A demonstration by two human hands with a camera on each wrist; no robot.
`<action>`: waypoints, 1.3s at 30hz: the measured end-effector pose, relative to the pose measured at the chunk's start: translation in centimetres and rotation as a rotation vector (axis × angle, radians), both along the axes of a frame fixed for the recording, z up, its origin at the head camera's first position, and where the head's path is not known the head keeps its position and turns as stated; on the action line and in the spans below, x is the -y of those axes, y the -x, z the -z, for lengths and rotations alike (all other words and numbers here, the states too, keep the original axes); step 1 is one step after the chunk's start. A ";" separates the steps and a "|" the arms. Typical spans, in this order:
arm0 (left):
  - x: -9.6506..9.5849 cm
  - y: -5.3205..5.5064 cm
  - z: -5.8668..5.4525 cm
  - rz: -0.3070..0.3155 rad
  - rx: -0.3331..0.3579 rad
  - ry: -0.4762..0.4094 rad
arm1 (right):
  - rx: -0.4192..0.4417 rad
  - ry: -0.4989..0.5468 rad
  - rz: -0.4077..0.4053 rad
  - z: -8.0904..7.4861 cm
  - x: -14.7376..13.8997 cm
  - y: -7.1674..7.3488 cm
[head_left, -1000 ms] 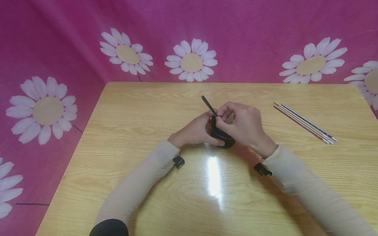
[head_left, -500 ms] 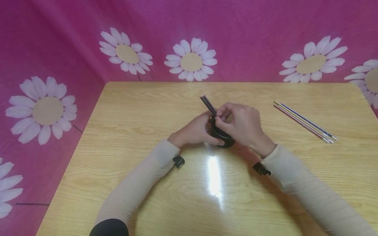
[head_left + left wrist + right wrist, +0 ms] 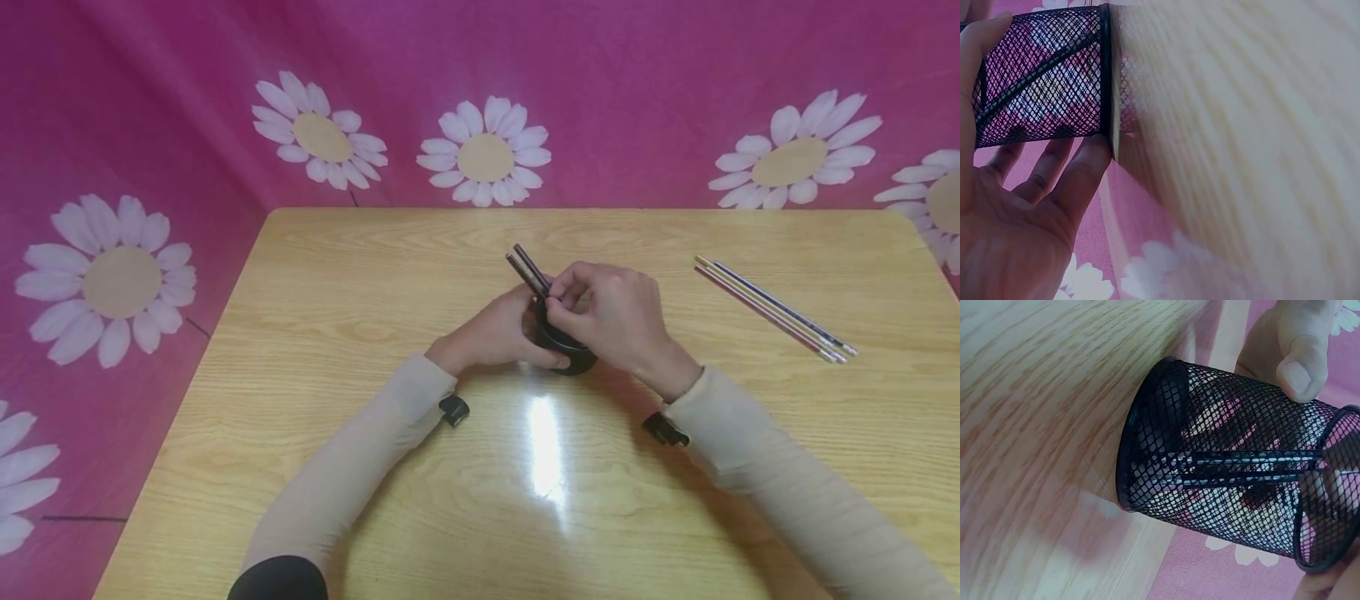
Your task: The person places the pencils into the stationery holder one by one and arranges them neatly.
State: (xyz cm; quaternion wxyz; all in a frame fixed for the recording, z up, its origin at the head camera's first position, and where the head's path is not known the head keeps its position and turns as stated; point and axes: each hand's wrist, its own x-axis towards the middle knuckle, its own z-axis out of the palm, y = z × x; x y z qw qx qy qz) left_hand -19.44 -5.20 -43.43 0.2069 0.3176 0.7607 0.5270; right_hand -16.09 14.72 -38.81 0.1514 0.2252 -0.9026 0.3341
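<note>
A black mesh pencil cup (image 3: 576, 362) stands upright on the wooden table. My left hand (image 3: 497, 335) grips its side, thumb toward me and fingers round the far side; in the left wrist view this hand (image 3: 1029, 206) wraps the mesh wall. Two dark pencils (image 3: 528, 272) rise from the cup, leaning left with their upper ends a little apart. At the rim, my right hand (image 3: 618, 321) pinches one of them between thumb and fingertips. Through the mesh in the right wrist view, the lower lengths of the pencils (image 3: 1247, 456) lie side by side inside the cup.
Several pencils (image 3: 776, 310) with white ends lie bunched and slanted on the table (image 3: 360, 283) at the right. A pink cloth with daisies (image 3: 615, 100) hangs behind the table and along its left side. Dark wrist mounts (image 3: 453, 411) sit at both cuffs.
The upper ends of the dark pencils have spread: one second ago they overlapped as nearly one, and now two show apart. Both hands have stayed almost in place.
</note>
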 end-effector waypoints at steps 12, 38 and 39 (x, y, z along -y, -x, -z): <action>-0.1 0.1 0.1 -0.006 0.000 0.008 | -0.003 0.053 0.022 -0.8 -1.3 -0.2; -0.2 -0.2 -0.1 -0.022 0.101 -0.052 | -0.005 -0.042 0.286 -1.0 -9.6 0.7; -0.2 -0.2 -0.1 -0.022 0.105 -0.057 | -0.006 -0.050 0.293 -0.9 -9.9 0.8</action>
